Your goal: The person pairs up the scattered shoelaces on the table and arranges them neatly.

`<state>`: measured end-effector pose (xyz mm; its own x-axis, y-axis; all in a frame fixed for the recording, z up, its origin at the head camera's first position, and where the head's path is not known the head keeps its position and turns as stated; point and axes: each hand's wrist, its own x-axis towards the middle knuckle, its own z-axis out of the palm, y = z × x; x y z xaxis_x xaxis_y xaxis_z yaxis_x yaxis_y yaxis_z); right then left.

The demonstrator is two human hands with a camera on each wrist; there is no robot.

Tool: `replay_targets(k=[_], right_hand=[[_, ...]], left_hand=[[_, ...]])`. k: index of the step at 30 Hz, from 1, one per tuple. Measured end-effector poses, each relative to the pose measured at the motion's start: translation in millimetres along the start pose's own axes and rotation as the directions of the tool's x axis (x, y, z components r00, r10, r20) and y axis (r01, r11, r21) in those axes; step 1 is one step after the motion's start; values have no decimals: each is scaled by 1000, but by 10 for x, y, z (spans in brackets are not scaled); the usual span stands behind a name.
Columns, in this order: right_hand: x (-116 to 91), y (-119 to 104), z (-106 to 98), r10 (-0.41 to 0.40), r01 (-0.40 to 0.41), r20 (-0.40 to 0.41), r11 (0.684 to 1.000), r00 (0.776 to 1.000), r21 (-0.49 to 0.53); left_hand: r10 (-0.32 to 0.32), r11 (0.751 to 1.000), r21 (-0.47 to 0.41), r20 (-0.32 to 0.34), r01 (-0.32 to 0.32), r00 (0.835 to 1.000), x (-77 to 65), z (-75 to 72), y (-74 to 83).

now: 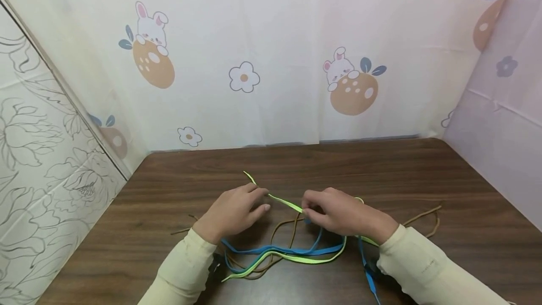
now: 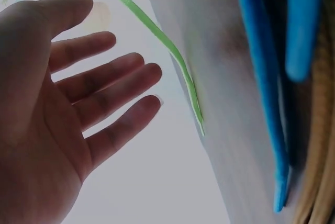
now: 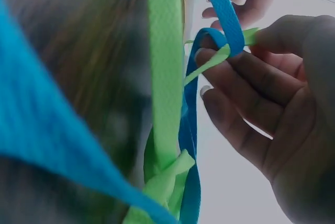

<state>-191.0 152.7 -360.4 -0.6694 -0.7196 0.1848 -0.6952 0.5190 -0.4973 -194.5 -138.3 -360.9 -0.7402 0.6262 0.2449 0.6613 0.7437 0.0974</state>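
Note:
My right hand (image 1: 343, 213) pinches a yellow-green flat shoelace (image 1: 284, 202) between thumb and index finger. In the right wrist view, a blue lace (image 3: 226, 12) loops close by the pinched green lace (image 3: 250, 36). My left hand (image 1: 237, 208) hovers over the left part of the laces; the left wrist view shows its fingers (image 2: 112, 80) loosely extended and apart, with nothing between them. Beyond them runs the free end of the green lace (image 2: 157, 31). Between the hands lie blue laces (image 1: 292, 251) and brown round cords (image 1: 277, 232), crossing one another.
The laces lie on a dark wooden table (image 1: 360, 168). Brown cord ends (image 1: 423, 212) stick out at the right, and a blue lace end (image 1: 371, 284) hangs toward the near edge. A printed cloth (image 1: 279, 107) stands behind the table.

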Motion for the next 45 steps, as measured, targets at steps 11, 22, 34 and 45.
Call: replay_targets(k=[11, 22, 34, 45], right_hand=[[11, -80, -1, -41, 41, -6, 998, 999, 40], [22, -135, 11, -106, 108, -35, 991, 994, 77], [27, -189, -7, -166, 176, -64, 963, 984, 206], [-7, -239, -49, -125, 153, -94, 904, 988, 400]], left_hand=[[74, 997, 5, -87, -74, 993, -1, -9, 38], [181, 983, 4, -175, -183, 968, 27, 1, 89], [240, 969, -12, -185, -246, 953, 47, 35, 111], [251, 968, 34, -186, -250, 950, 42, 49, 115]])
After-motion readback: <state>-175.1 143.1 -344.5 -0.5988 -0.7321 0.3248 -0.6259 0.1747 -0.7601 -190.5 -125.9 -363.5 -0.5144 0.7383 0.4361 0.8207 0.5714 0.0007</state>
